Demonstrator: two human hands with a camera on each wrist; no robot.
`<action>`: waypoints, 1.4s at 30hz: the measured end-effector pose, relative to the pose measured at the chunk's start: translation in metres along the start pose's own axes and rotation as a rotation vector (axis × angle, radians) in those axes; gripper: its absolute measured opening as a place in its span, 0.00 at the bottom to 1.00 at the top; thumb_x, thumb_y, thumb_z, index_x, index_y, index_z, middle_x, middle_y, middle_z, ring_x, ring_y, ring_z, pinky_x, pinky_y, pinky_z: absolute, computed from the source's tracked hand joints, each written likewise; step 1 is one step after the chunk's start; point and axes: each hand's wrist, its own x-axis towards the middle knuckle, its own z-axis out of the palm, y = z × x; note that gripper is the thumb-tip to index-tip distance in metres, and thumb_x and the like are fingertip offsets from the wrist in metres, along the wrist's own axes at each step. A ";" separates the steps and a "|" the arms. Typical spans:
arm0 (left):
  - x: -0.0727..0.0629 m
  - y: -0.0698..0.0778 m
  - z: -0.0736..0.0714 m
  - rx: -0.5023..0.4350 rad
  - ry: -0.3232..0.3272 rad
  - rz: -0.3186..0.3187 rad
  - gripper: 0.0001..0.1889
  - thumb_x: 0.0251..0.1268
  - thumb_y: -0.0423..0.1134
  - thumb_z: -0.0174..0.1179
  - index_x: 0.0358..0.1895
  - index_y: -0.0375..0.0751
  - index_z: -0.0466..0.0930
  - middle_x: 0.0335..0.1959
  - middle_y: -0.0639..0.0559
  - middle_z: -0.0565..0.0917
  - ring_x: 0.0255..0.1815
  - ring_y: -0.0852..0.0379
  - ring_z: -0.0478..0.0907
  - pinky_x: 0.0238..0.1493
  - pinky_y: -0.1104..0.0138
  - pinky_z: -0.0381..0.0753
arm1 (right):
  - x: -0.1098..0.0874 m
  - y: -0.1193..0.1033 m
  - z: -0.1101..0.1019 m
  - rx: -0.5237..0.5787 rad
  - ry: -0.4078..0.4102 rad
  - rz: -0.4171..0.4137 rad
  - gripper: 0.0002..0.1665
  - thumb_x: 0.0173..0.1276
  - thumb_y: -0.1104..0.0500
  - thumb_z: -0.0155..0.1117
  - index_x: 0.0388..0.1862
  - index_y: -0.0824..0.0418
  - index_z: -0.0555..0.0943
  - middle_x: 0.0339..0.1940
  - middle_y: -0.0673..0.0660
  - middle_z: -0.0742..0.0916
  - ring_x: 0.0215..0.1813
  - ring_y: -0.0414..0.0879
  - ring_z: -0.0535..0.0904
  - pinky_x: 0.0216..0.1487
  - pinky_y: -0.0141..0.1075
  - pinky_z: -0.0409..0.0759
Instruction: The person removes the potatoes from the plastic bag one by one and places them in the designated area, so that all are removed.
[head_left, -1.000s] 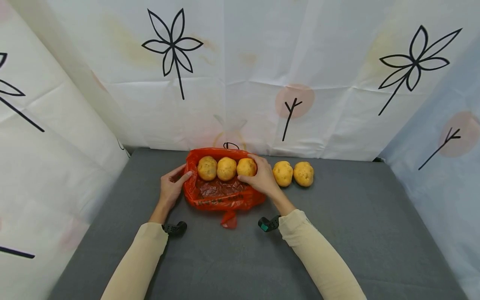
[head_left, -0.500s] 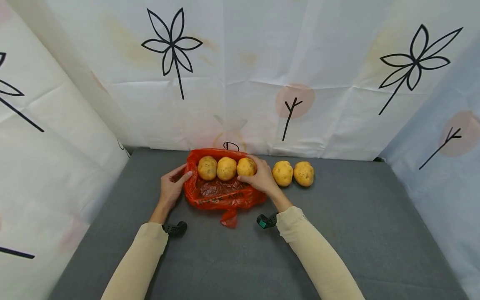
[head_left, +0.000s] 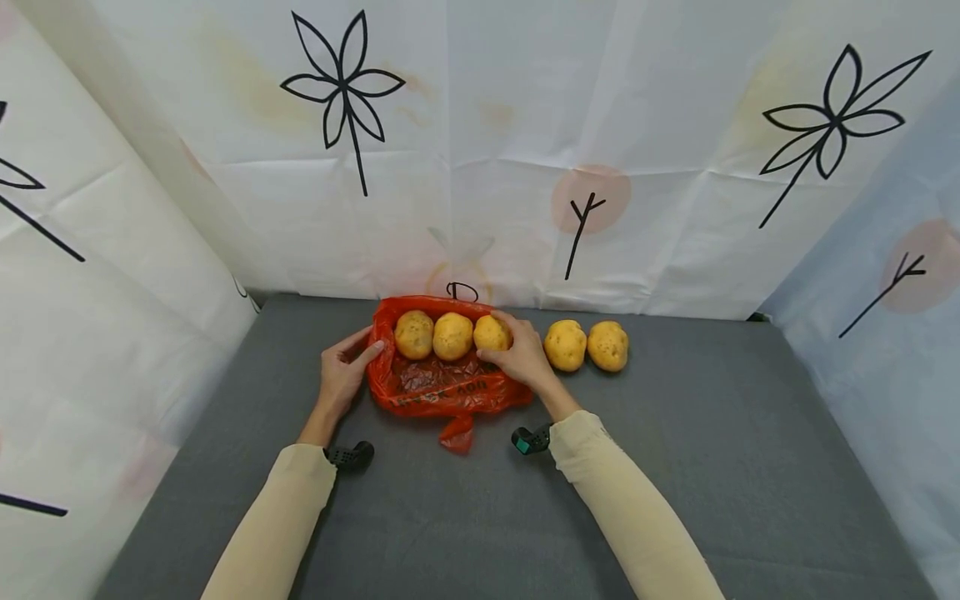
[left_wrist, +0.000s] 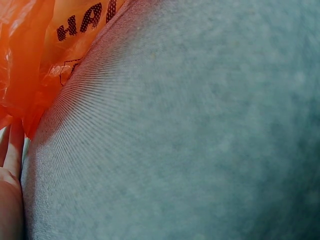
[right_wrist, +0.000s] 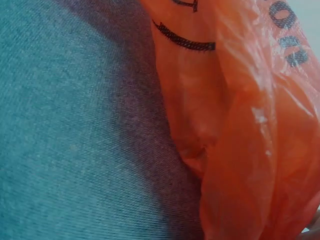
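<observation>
A red plastic bag [head_left: 427, 407] lies spread at the back of the table, its mouth facing up. Inside it, along the far side, sit three yellow potatoes: a left one [head_left: 414, 335], a middle one [head_left: 452, 337] and a right one [head_left: 491, 333]. My left hand [head_left: 342, 379] pinches the bag's left rim, thumb over the edge and fingers outside. At the other end, the fingers and thumb of my right hand [head_left: 525, 357] curl round the right potato, partly covering it. Both wrist views show the bag's printed side [left_wrist: 30, 55] close up.
Two more potatoes stand side by side just right of the bag, a nearer one [head_left: 565, 346] and an outer one [head_left: 608, 347]. A grey cloth [head_left: 465, 517] covers the table. Patterned white curtains [head_left: 480, 208] border its back and sides.
My right wrist and forearm have shifted slightly left, while that hand keeps its hold on the potato. The bag's near edge has folded a little. My left hand stays in place.
</observation>
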 end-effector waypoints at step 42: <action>0.000 -0.002 -0.001 -0.043 -0.008 0.010 0.23 0.69 0.32 0.66 0.64 0.27 0.78 0.62 0.32 0.79 0.56 0.57 0.78 0.51 0.77 0.79 | -0.048 -0.016 -0.025 0.334 0.089 -0.157 0.43 0.63 0.58 0.78 0.76 0.54 0.69 0.72 0.61 0.69 0.69 0.56 0.66 0.68 0.54 0.71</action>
